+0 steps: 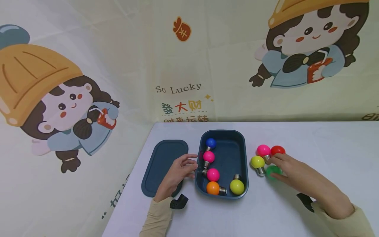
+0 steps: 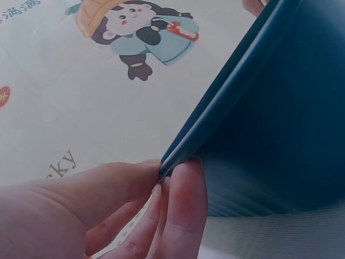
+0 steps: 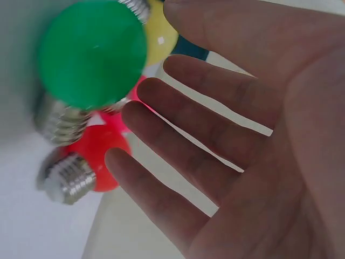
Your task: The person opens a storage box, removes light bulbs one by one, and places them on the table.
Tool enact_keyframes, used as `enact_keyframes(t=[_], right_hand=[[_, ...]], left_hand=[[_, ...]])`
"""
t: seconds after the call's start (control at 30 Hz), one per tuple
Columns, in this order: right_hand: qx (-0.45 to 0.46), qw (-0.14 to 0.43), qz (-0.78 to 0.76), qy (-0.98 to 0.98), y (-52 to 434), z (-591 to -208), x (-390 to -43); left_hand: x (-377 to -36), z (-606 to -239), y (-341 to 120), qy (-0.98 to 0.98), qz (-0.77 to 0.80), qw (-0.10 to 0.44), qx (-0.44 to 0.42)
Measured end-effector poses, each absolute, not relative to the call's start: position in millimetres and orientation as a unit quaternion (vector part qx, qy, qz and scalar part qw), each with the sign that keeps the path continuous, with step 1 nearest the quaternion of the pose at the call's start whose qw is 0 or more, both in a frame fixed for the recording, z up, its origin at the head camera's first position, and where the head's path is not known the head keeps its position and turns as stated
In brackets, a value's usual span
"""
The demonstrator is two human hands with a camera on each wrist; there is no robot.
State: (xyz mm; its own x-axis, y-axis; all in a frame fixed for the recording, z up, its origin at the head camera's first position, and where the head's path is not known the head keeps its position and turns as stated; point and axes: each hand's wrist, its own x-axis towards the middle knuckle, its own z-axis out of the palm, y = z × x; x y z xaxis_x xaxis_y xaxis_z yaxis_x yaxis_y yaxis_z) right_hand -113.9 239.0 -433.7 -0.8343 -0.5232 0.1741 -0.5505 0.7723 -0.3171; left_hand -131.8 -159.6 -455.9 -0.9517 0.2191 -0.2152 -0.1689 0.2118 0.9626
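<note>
The left hand [image 1: 179, 172] reaches in from the lower edge of the desk [image 1: 311, 138], forearm angled up and to the right, its fingers stretched toward the left wall of the dark blue box [image 1: 241, 158]; the left wrist view shows the fingertips [image 2: 183, 199] and thumb pinching the box's rim between them. The box's lid [image 1: 161, 161] lies flat on the desk just left of the box, partly under that hand. Inside the box lie a blue bulb [image 1: 210, 143], two pink bulbs [image 1: 208, 156], an orange bulb [image 1: 212, 187] and a yellow-green bulb [image 1: 237, 186]. The right hand [image 1: 291, 171] comes in from the lower right, palm down and fingers spread and nearly straight, hovering over a cluster of loose bulbs right of the box. In the right wrist view its open fingers [image 3: 215, 140] sit just beside the green bulb [image 3: 91, 51] without closing on it; a red bulb [image 3: 99, 156], a yellow bulb [image 1: 257, 162] and a pink bulb [image 1: 263, 150] lie close around.
</note>
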Motion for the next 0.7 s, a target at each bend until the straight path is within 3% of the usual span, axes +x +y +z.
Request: enact_keyframes(t=[0.47,0.7], right_hand=[[0.300,0.060,0.187,-0.933,219.5,-417.7,-108.8],[0.341,0.109,0.186,-0.915,207.4,-414.4,-102.1]], left_hand=[[-132.2,-454.4,-159.3,0.761,0.629,0.157,0.012],[-131.9,-454.6,-160.2,0.757,0.633,0.158,0.018]])
